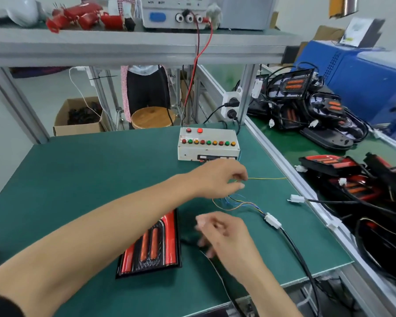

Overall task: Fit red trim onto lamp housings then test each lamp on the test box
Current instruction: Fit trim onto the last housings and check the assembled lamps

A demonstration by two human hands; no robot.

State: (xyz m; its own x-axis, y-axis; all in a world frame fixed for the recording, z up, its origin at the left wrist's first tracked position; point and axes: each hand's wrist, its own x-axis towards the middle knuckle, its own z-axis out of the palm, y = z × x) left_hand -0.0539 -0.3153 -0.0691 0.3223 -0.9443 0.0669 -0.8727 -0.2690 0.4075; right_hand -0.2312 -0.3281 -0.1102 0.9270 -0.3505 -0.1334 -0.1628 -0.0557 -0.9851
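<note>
A lamp (150, 245) with red trim and two orange strips lies face up on the green mat. The white test box (208, 144) with its row of coloured buttons stands behind it. My left hand (220, 178) reaches across and pinches the thin coloured wires that run from the box. My right hand (224, 236), blurred, hovers over the lamp's black cable with curled fingers; a small white piece shows at the fingertips. A white connector (272, 220) joins the wires to a black cable to the right.
Lamps with red trim (343, 175) are piled on the right bench, black housings (306, 106) further back. A loose white connector (296, 199) lies at the mat's right edge. Red trim parts (78, 16) and a power supply (176, 12) sit on the shelf above.
</note>
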